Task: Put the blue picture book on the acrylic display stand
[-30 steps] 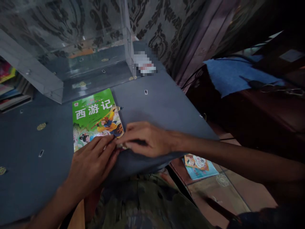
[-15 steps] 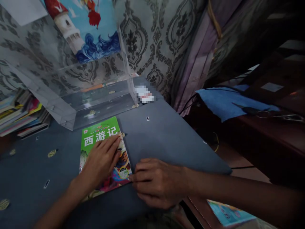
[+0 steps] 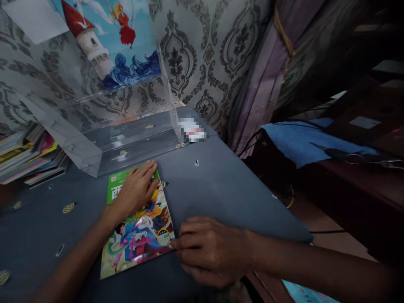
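A picture book (image 3: 139, 242) with a green-topped, colourful cover lies closed on the dark grey cloth of the table. My left hand (image 3: 137, 187) rests flat across the upper part of the cover, fingers stretched out, hiding most of the white title characters. At the book's lower right corner, my right hand (image 3: 208, 250) is curled, with its fingertips closed on that corner. Whatever the thumb of my right hand does is hard to see behind the fingers.
Behind the book stands a clear acrylic stand (image 3: 91, 162). Stacked books (image 3: 34, 155) lie at the left. A blurred white item (image 3: 192, 129) sits by the stand's right side. Beyond the table edge are a blue cloth (image 3: 293, 143) and scissors (image 3: 350, 156).
My left hand has slid up the cover, from its middle to the top, uncovering the lower picture and hiding the title. My right hand stays at the corner. The view has shifted slightly.
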Motion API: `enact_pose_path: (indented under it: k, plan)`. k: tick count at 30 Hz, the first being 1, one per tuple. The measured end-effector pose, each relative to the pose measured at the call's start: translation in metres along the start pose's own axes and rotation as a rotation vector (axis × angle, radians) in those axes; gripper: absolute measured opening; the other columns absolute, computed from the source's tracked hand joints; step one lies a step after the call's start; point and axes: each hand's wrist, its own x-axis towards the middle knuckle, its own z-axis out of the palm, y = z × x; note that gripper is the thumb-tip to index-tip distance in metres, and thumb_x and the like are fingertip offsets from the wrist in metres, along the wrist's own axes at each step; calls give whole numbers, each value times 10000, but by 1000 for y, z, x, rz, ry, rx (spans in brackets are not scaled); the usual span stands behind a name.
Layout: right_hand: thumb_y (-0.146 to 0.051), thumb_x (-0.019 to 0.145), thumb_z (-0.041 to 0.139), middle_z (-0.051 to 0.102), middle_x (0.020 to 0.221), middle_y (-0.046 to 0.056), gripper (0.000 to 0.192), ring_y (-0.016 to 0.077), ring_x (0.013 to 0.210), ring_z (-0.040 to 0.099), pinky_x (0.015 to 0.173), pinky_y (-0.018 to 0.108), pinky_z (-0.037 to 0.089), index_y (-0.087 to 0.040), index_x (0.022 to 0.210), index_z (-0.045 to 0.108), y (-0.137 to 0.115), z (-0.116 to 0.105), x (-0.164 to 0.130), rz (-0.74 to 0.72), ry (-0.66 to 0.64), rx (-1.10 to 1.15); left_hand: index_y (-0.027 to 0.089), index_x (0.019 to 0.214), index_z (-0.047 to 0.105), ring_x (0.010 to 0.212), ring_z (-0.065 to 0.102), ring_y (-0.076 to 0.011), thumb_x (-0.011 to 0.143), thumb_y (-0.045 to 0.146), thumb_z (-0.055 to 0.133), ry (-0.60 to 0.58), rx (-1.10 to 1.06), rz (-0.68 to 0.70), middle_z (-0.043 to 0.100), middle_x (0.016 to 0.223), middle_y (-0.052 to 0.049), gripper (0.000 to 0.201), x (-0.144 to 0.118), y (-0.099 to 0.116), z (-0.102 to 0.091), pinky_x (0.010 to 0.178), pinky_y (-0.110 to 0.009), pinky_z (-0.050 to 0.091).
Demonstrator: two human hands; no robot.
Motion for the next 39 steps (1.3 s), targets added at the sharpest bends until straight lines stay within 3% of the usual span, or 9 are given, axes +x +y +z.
enact_pose_path:
  k: [8,11,13,15,18,22,27,34,39]
  plan:
    - [-124,928,493,710,759,46,222,150,691,593,673,303,475,-169,754,624,-3,-7,0,68,78,143,146,1548,335,1513,324,-228,1002,271,442,-52,-78,194,439,1588,-111,570,-86,82,-6,1250,-499,274]
    - [-96,942,474,716,770,60,210,148,711,621,697,300,515,-163,826,637,0,-13,5,160,157,235,104,1541,336,1525,294,-264,965,278,530,-73,-109,230,454,1574,-131,632,-101,96,-13,1244,-527,291]
    - [-108,967,477,742,910,85,188,156,842,665,799,318,545,-143,965,662,3,-18,13,230,184,263,116,1538,343,1501,349,-265,967,284,541,-83,-173,260,520,1524,-129,627,-101,94,-23,1228,-524,336]
    - [-174,995,499,721,1145,125,222,183,1086,652,968,377,530,-125,1156,644,7,-21,25,285,156,250,169,1538,354,1444,448,-228,1002,298,494,-66,-246,225,571,1479,-110,570,-98,83,-31,1196,-463,407]
    - [-366,1019,529,547,1461,180,448,223,1409,455,1173,465,389,-107,1385,524,18,-17,49,316,4,206,236,1506,403,1358,549,-199,1045,317,404,40,-278,77,588,1460,-103,469,-91,50,-29,1111,-397,505]
    - [-488,1001,548,432,1558,216,642,253,1475,378,1219,460,333,-71,1475,427,45,3,80,394,-191,104,223,1449,483,1337,572,-273,1044,390,380,212,-159,-72,596,1445,-141,449,-82,-14,3,1115,-530,477]
    - [-442,983,603,368,1586,255,691,307,1531,263,1272,463,207,12,1470,415,89,13,99,453,-303,-102,235,1420,538,1346,563,-285,1027,447,393,199,-117,-195,579,1474,-108,470,-73,-74,35,1111,-524,475]
    - [-455,1021,513,307,1623,236,665,328,1546,207,1234,595,235,-29,1507,356,104,8,93,512,-254,-121,384,1496,431,1337,573,-251,1008,425,439,283,-196,-148,581,1481,2,490,-76,-92,50,1081,-488,515]
    - [-456,1007,536,339,1608,235,633,344,1531,251,1215,613,266,-60,1483,404,104,6,93,499,-263,-120,447,1545,323,1368,540,-276,1000,379,429,267,-218,-146,540,1518,23,559,-82,-98,58,1132,-554,452]
